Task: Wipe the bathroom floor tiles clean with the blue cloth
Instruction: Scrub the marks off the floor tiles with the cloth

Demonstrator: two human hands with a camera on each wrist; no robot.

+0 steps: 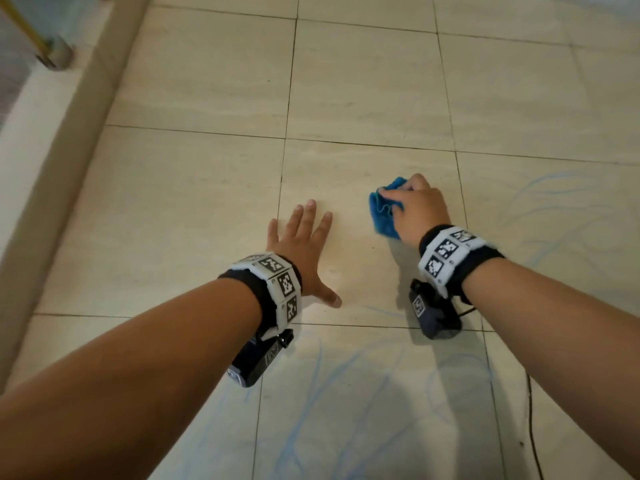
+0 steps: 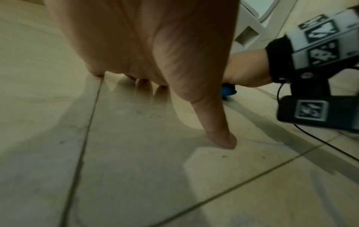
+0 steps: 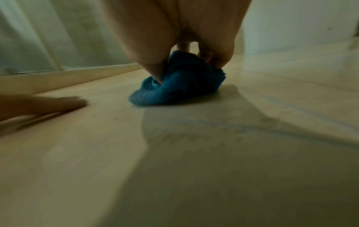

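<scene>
Right hand (image 1: 417,206) grips bunched blue cloth (image 1: 384,211) – no clear axis; left hand (image 1: 301,244) flat, splayed

Dim, warm indoor light; soft, blurred pictures.
A bright patch glares on the floor (image 1: 349,271) in the head view; both wrist views are dark and smeared, with broad shadows, and lines bend toward the edges.

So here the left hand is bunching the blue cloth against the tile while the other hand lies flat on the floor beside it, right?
Not quite: the right hand bunches the blue cloth against the tile. The left hand is the one lying flat on the floor beside it, fingers spread. The head view shows both; the right wrist view confirms the grip.
</scene>
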